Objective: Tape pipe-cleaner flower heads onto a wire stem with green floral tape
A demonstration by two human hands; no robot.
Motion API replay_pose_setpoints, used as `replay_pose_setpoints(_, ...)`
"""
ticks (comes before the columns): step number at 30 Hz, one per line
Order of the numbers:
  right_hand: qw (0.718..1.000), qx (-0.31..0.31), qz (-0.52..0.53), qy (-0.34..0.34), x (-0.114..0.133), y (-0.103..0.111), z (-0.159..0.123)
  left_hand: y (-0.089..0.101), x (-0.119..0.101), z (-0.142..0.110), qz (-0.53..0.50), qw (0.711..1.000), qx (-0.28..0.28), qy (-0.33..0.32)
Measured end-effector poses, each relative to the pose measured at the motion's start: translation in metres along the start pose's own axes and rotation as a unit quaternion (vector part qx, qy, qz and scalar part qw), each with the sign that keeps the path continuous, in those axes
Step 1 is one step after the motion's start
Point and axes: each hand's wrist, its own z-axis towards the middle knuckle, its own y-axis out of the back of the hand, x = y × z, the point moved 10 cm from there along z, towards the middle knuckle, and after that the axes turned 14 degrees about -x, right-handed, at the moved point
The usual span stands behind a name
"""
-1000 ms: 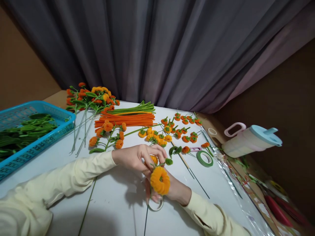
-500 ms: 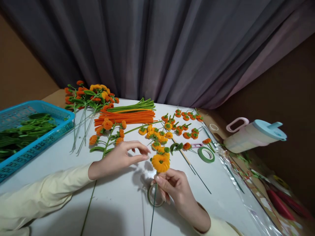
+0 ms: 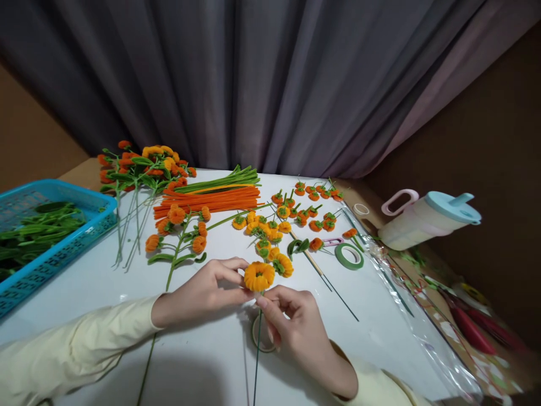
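My right hand (image 3: 296, 324) pinches the thin dark wire stem (image 3: 257, 361) of a yellow-orange pipe-cleaner flower (image 3: 259, 277) just under its head. My left hand (image 3: 213, 288) has come up to the left side of the same flower, its thumb and fingers closing round the base; some fingertips are hidden behind the petals. Below the hands a roll of tape (image 3: 262, 334) lies on the white table, partly covered by the right hand. Just beyond the held flower are loose yellow flower heads (image 3: 264, 228).
At left stands a blue basket (image 3: 84, 235) of green leaves. Farther back lie orange pipe cleaners (image 3: 211, 200), finished stems (image 3: 147, 163) and a branched orange spray (image 3: 180, 242). To the right are green tape (image 3: 349, 256), small orange heads (image 3: 323, 223) and a lidded cup (image 3: 422, 223).
My left hand has moved right to reach the flower, its fingers closing in. The flower and my right hand have shifted slightly left in view as the camera turned a little.
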Motion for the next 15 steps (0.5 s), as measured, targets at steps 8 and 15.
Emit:
replay_pose_setpoints(8,1.0,-0.019,-0.01,-0.009,-0.006,0.002,0.002,-0.014,0.028,-0.002,-0.142,0.98,-0.021,0.135)
replay_pose_setpoints(15,0.999,0.025,-0.013,-0.045,-0.014,-0.006,0.0,-0.002,0.037,-0.003,-0.102,0.978,-0.14,0.116)
